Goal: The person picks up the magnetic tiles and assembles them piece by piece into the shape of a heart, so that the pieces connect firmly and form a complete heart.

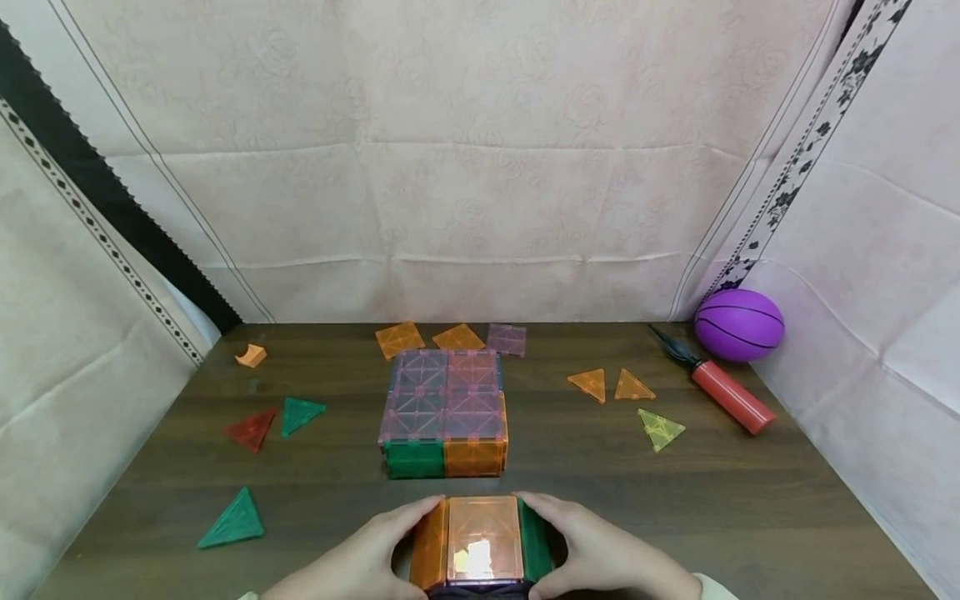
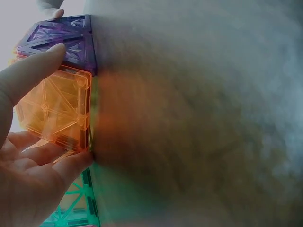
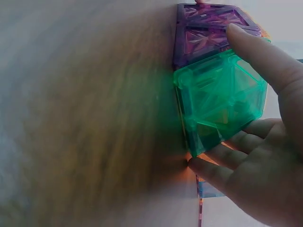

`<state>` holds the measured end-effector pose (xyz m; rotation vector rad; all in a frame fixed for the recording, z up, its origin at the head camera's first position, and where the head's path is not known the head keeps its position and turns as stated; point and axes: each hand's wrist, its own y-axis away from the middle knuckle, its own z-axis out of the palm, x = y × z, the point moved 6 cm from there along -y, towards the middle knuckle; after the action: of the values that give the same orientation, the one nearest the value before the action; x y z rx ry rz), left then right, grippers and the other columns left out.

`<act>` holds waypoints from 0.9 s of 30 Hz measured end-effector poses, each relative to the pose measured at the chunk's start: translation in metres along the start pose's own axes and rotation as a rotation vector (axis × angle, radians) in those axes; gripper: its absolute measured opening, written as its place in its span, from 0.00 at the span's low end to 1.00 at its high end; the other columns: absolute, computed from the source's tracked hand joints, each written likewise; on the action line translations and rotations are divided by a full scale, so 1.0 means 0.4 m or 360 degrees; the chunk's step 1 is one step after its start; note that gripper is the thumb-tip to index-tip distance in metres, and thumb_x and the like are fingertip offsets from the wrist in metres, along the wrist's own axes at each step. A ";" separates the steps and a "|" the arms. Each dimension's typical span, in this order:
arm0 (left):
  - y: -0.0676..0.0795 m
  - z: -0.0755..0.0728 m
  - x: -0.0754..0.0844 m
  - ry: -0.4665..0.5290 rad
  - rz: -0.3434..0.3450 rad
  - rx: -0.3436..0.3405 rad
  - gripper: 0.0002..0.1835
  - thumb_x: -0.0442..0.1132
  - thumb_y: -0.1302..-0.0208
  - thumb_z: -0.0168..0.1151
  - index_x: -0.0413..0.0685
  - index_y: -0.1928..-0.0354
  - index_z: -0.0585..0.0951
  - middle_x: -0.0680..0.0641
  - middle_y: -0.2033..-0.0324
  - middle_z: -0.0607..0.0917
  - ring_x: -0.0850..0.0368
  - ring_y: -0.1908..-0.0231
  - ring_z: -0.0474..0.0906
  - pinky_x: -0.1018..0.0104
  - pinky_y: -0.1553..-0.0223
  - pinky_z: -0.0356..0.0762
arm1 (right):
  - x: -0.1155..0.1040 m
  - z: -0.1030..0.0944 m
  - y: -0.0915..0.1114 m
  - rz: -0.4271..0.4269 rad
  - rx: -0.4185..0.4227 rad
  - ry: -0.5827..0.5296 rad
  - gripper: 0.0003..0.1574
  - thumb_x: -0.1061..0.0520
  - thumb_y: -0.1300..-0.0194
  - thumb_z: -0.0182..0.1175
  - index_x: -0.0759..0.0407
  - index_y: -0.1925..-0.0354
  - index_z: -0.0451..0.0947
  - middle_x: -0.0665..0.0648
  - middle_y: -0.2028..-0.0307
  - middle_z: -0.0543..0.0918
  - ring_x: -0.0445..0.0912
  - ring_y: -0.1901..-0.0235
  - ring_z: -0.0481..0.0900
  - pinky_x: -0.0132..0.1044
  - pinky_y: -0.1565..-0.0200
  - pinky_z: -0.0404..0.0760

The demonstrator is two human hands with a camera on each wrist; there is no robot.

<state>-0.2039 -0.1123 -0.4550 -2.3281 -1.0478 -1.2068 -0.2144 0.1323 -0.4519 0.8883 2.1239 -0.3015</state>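
Observation:
Both hands grip a small block of translucent magnetic tiles [image 1: 485, 533] at the near edge of the table, one from each side. The left hand [image 1: 367, 546] has its thumb on the near purple face and its fingers round the far side, beside the orange side tile [image 2: 52, 106]. Likewise the right hand [image 1: 611, 546] holds the end with the green side tile [image 3: 222, 97], its thumb over the purple tiles [image 3: 208, 38]. A wider magnetic-tile block [image 1: 442, 400] stands just beyond, with a purple top and a green and orange front.
Left on the table [image 1: 337, 517] lie green triangles [image 1: 234, 521], a red triangle [image 1: 251, 429] and an orange piece [image 1: 252, 356]. Orange squares [image 1: 399, 338] and a purple square [image 1: 507, 339] lie behind the block. Rightward are small triangles [image 1: 660, 428], a red hand pump [image 1: 731, 396] and a purple ball [image 1: 739, 325].

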 end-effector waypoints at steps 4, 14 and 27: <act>-0.001 -0.003 0.006 -0.0037 0.0014 0.0016 0.53 0.53 0.49 0.74 0.37 0.28 0.57 0.38 0.33 0.66 0.43 0.35 0.64 0.60 0.39 0.69 | -0.003 -0.001 -0.001 -0.0037 0.0022 0.0022 0.60 0.38 0.46 0.70 0.64 0.28 0.54 0.60 0.32 0.66 0.49 0.36 0.66 0.41 0.40 0.71; 0.014 -0.012 0.017 -0.0098 -0.0051 0.0118 0.50 0.47 0.47 0.74 0.45 0.27 0.57 0.42 0.32 0.64 0.39 0.38 0.67 0.56 0.48 0.76 | -0.034 0.003 -0.003 -0.0027 0.0144 0.0117 0.58 0.36 0.46 0.69 0.48 0.26 0.53 0.54 0.31 0.63 0.51 0.36 0.65 0.43 0.44 0.75; 0.027 -0.011 0.010 0.0305 0.0018 0.0176 0.46 0.33 0.45 0.70 0.45 0.27 0.56 0.32 0.31 0.51 0.31 0.41 0.63 0.68 0.66 0.81 | -0.047 0.010 -0.017 -0.0054 0.0203 -0.0205 0.56 0.52 0.46 0.73 0.47 0.27 0.54 0.61 0.30 0.56 0.48 0.44 0.70 0.31 0.58 0.80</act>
<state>-0.1970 -0.1204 -0.4486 -2.0864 -1.0063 -1.3030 -0.2086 0.1162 -0.4409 0.8819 2.0200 -0.5032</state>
